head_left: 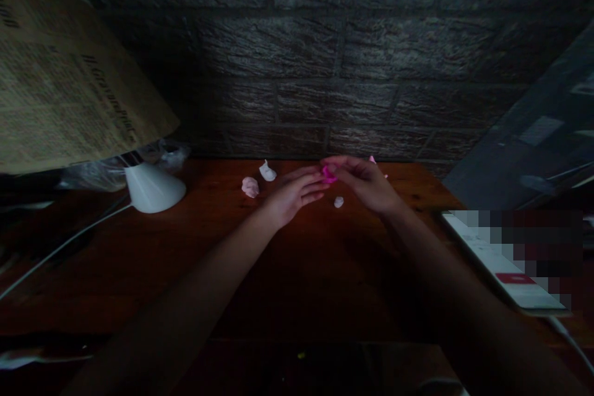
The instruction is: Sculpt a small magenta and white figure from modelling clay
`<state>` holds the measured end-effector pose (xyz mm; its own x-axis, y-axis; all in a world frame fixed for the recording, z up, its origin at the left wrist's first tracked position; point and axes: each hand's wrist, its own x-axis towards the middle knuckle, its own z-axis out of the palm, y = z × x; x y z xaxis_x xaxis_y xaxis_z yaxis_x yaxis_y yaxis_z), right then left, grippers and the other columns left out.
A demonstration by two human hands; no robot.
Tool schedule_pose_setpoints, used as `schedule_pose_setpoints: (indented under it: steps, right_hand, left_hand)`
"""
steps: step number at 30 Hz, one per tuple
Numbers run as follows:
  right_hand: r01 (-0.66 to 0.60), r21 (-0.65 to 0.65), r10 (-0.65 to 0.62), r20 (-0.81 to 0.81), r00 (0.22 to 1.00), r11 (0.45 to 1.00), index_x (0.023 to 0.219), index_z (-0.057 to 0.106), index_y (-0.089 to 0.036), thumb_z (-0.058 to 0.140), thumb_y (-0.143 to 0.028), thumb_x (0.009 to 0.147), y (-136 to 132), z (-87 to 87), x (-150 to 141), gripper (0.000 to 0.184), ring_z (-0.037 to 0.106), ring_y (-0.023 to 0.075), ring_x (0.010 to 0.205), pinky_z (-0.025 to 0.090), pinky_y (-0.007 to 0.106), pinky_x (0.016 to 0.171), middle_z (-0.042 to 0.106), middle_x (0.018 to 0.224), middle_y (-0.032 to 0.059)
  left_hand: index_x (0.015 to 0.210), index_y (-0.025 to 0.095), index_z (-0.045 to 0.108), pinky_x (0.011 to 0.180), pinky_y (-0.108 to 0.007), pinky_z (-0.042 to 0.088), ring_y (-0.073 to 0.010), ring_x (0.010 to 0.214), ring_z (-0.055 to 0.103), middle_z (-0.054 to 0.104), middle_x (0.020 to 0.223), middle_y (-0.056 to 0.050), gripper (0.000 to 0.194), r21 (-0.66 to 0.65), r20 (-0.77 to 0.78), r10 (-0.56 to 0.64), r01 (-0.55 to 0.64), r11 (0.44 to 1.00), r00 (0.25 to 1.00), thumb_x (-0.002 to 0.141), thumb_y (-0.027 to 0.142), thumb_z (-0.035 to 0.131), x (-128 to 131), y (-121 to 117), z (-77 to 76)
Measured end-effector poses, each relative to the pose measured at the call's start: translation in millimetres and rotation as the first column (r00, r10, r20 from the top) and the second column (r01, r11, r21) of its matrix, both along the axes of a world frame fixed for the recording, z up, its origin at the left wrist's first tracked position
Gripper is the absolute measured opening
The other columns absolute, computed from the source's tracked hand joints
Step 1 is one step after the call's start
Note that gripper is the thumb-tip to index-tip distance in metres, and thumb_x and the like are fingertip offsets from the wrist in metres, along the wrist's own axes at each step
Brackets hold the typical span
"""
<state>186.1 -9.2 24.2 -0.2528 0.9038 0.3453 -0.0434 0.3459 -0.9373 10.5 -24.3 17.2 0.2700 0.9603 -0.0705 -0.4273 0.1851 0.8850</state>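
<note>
A small bright pink piece of modelling clay (329,175) is between my two hands, above the wooden table. My right hand (364,182) pinches it from the right with thumb and fingers. From the left, my left hand (296,193) has its fingertips on the same piece; its lower fingers stretch forward and its thumb is hidden. A pale pink lump (250,187) and a white lump with a pointed tip (267,171) lie left of my hands. Below the pinched piece rests a small whitish lump (338,202). Another pink piece (372,161) shows partly behind my right hand.
A lamp with a newspaper-print shade (83,80) and white base (154,189) stands at the left, its cable running toward me. Clear plastic wrapping (99,174) lies behind it. A tablet-like device (487,260) with a cable sits at the right. A brick-patterned wall (301,49) closes the back.
</note>
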Motion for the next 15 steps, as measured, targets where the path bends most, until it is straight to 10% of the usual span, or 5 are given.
schedule_pose_setpoints:
  steps: [15]
  right_hand:
    - [0.065,-0.044,-0.059,0.118,0.991,0.997,0.097,0.079,-0.022,0.086,-0.045,0.070,0.3,-7.2,-2.2,0.036,0.070,0.0183,0.075,0.059,0.034,0.072,0.078,0.090,0.0053]
  left_hand:
    - [0.085,0.018,0.076,0.078,-0.031,0.060,-0.0162,0.080,0.073,0.077,0.085,-0.005,0.008,0.344,-0.131,0.333,-0.272,0.899,0.934,0.083,0.025,0.074,5.5,5.1,-15.3]
